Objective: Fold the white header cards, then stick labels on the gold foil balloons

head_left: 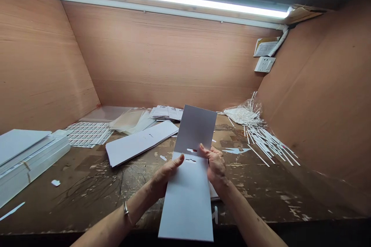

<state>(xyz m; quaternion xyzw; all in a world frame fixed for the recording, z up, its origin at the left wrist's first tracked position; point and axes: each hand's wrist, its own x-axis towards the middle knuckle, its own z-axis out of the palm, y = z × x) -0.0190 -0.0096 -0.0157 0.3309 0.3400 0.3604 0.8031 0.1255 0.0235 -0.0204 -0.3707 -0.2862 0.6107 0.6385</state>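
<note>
A long white card with a crease across its middle is held up in front of me, its far half tilted upward and shaded grey. Two hanger-shaped slots sit on either side of the crease. My left hand grips the left edge, thumb on top just below the crease. On the right edge, my right hand is closed on the card, a thumb beside the upper slot. Part of a white sheet or stack shows behind the card's right side, mostly hidden.
A stack of long slotted cards lies left of centre. Further left are banded white stacks, printed label sheets and clear plastic sheets. White thin sticks spread at the right, with paper scraps about the worn table.
</note>
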